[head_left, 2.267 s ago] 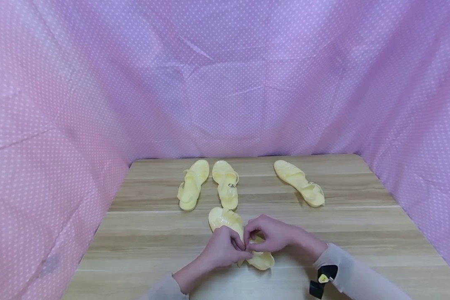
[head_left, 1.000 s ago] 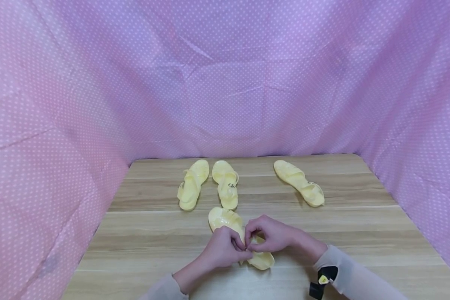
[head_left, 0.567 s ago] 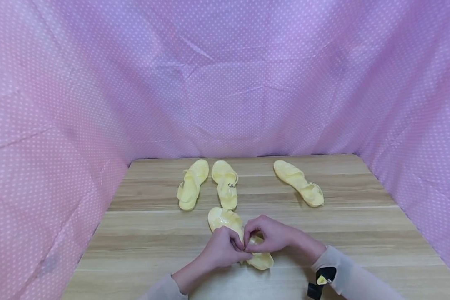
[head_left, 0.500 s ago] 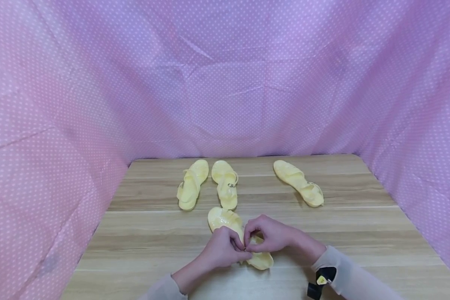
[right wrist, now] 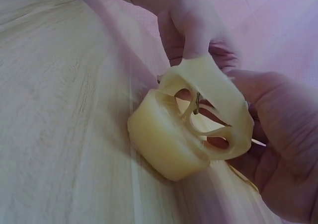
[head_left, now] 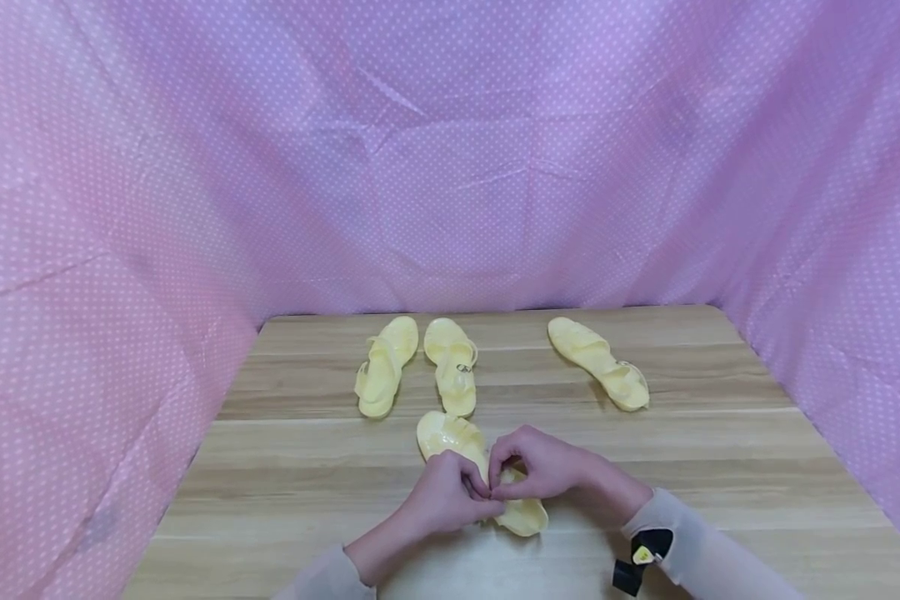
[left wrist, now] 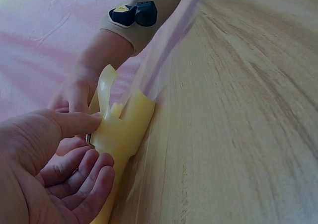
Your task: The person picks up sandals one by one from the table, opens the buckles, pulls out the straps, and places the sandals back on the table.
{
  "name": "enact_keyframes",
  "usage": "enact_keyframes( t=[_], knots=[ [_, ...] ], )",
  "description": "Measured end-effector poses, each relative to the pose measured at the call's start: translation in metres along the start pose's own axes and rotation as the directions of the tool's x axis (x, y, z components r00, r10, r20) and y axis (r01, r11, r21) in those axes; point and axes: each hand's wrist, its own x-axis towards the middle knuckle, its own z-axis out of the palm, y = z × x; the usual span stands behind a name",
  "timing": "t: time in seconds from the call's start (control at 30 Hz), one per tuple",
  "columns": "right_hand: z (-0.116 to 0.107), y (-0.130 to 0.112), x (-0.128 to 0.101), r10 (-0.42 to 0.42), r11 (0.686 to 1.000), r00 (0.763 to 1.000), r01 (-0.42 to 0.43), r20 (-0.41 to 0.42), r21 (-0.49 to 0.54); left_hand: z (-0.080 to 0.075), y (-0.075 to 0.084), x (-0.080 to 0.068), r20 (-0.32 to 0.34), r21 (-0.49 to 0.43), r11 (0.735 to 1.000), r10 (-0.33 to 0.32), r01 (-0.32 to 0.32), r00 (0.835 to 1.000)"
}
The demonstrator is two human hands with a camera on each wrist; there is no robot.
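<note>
Held yellow sandal [head_left: 462, 442], long axis diagonal, far left to near right

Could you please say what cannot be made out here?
Head view: nearest sandal, middle hidden by left hand and right hand.
Head view: dark mark on middle back sandal, too small to read.
Left wrist view: nearest sandal's lower end, cut off by bottom edge.

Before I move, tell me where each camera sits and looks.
Head: on the head, facing forward and down at the table and held sandal; left hand and right hand show.
Left wrist: on that wrist, facing the held sandal; left hand near, right hand beyond.
Right wrist: on that wrist, facing the held sandal; right hand near, left hand beyond.
Shared: both wrist views show the held sandal, from roughly opposite sides.
</note>
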Motion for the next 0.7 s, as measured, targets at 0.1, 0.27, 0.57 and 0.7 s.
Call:
enact_keyframes(
  t=[0.1, 0.27, 0.57, 0.7],
  knots=[
    [-0.0020, -0.0011, -0.0008, -0.008, 1.000, 1.000, 0.008, 0.010, 0.006, 0.0001, 0.0009, -0.0003, 0.000, -0.004, 1.000, -0.002, 0.002, 1.000],
    [-0.0030, -0.0012, -0.0005, -0.031, 0.999, 0.999, 0.031, 0.018, 0.009, -0.0002, 0.0020, -0.0016, -0.002, -0.012, 1.000, -0.005, 0.005, 1.000],
    [-0.0035, -0.0014, 0.0004, -0.005, 0.998, 1.000, 0.007, 0.026, -0.068, 0.0004, 0.0026, -0.0009, 0.005, -0.015, 1.000, -0.013, 0.013, 1.000],
    [-0.0049, -0.0037, 0.0009, 0.002, 0.998, 1.000, 0.000, 0.028, -0.067, -0.0001, 0.0019, -0.0005, -0.001, -0.007, 1.000, -0.011, 0.011, 1.000]
  ],
)
